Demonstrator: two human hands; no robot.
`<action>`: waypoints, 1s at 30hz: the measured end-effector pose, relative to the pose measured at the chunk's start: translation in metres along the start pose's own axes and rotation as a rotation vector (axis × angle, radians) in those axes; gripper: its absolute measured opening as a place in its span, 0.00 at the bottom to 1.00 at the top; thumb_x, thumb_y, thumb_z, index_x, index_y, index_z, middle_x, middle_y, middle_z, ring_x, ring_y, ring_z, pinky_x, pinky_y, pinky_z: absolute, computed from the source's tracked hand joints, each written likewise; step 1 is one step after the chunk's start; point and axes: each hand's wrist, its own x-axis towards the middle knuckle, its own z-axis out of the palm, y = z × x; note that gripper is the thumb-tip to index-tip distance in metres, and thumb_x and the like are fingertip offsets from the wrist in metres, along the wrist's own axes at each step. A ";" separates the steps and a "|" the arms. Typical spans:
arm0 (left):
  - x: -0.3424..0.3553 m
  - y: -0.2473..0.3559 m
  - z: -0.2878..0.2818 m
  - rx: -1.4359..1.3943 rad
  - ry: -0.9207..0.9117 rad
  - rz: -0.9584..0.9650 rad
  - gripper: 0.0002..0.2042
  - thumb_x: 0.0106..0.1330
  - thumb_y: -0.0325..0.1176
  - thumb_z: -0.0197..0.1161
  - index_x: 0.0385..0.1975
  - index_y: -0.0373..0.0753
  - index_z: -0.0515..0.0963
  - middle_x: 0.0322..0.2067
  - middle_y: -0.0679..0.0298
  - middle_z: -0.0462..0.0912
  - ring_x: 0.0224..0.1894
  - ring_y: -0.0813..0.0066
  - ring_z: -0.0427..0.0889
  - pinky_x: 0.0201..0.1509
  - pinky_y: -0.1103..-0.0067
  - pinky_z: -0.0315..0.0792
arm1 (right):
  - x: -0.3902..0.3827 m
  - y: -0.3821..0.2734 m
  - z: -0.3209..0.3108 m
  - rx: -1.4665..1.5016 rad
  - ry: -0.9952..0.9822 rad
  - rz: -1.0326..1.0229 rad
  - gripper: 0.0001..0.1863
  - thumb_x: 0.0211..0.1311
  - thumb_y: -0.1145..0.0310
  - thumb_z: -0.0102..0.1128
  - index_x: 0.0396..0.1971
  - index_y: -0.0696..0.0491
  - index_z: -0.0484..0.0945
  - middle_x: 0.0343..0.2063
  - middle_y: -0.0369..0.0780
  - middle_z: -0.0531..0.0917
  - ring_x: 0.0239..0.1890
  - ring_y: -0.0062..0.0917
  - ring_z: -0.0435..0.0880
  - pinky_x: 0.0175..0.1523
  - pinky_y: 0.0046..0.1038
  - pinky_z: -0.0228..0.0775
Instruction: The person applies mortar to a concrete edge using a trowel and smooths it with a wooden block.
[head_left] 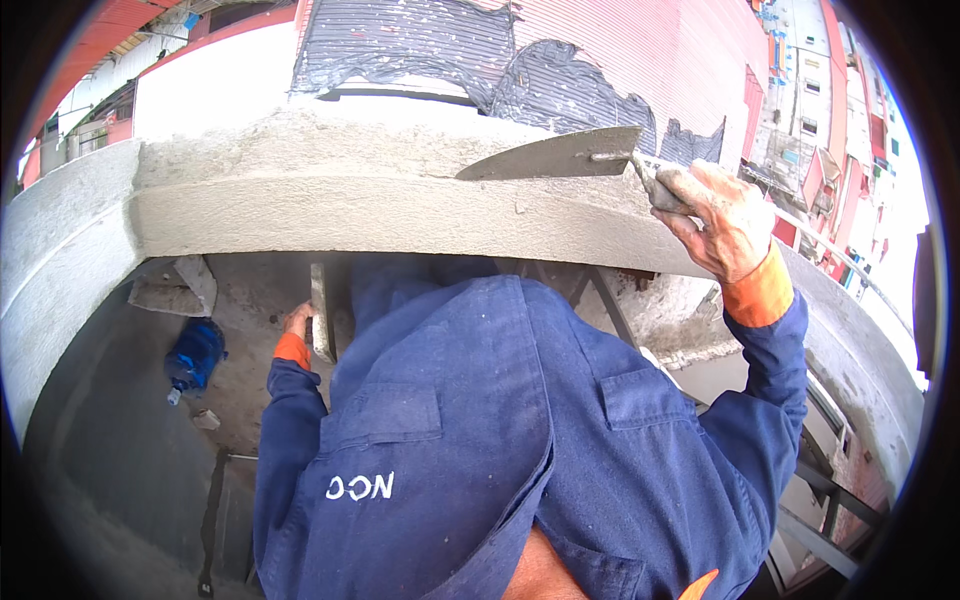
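My right hand point(722, 215), in an orange cuff, is closed round the handle of a pointed masonry trowel point(560, 157). The grey trowel blade points left and lies over the top of the pale cement parapet point(400, 215); whether it touches the surface, I cannot tell. Lower down on the left, my left hand point(298, 320) grips a plastering float point(319, 315), which shows almost edge-on beside my body, below the parapet's inner edge. Most of the left fingers are hidden behind it.
A blue water jug point(196, 355) lies on the floor at left, near a concrete block point(175, 288). Metal bars point(610, 310) stand behind me at right. Beyond the parapet are corrugated roofs point(640, 50), dark torn sheeting point(400, 45) and buildings far below.
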 end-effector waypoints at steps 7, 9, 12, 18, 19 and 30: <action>-0.005 -0.002 0.003 -0.009 0.022 -0.002 0.26 0.49 0.41 0.62 0.52 0.45 0.82 0.33 0.64 0.84 0.28 0.71 0.82 0.34 0.73 0.78 | -0.021 0.012 0.004 0.097 0.432 0.213 0.21 0.50 0.69 0.74 0.45 0.55 0.81 0.34 0.43 0.84 0.36 0.35 0.85 0.42 0.30 0.77; 0.000 -0.007 -0.001 -0.020 0.033 -0.012 0.26 0.49 0.42 0.62 0.52 0.45 0.82 0.33 0.64 0.84 0.29 0.70 0.83 0.34 0.73 0.78 | -0.031 0.014 -0.005 0.121 0.355 0.170 0.21 0.49 0.68 0.74 0.44 0.56 0.81 0.34 0.44 0.84 0.35 0.36 0.85 0.42 0.31 0.76; 0.006 -0.012 -0.003 -0.019 0.021 -0.029 0.27 0.48 0.43 0.62 0.52 0.46 0.81 0.33 0.63 0.84 0.30 0.69 0.83 0.35 0.72 0.78 | -0.051 0.013 -0.015 0.142 0.235 0.123 0.21 0.48 0.67 0.75 0.43 0.56 0.81 0.34 0.44 0.84 0.35 0.37 0.84 0.42 0.32 0.75; 0.023 -0.004 -0.011 -0.018 0.026 0.014 0.28 0.49 0.43 0.62 0.53 0.44 0.80 0.36 0.60 0.83 0.33 0.67 0.82 0.36 0.71 0.77 | -0.096 0.019 -0.011 0.225 0.098 0.184 0.23 0.48 0.61 0.76 0.43 0.56 0.82 0.37 0.46 0.84 0.39 0.39 0.84 0.46 0.34 0.74; 0.026 -0.011 -0.014 -0.043 0.019 0.023 0.28 0.49 0.43 0.62 0.53 0.43 0.80 0.36 0.59 0.83 0.33 0.67 0.82 0.36 0.70 0.77 | -0.102 0.022 -0.009 0.240 0.103 0.223 0.24 0.48 0.60 0.75 0.44 0.56 0.82 0.37 0.46 0.84 0.39 0.38 0.84 0.47 0.34 0.74; -0.019 -0.009 -0.031 -0.146 -0.059 0.150 0.14 0.53 0.38 0.60 0.34 0.35 0.78 0.29 0.58 0.83 0.30 0.63 0.82 0.38 0.71 0.77 | -0.153 0.074 0.012 0.668 0.760 0.687 0.26 0.58 0.64 0.72 0.53 0.60 0.76 0.41 0.38 0.83 0.42 0.21 0.81 0.48 0.22 0.74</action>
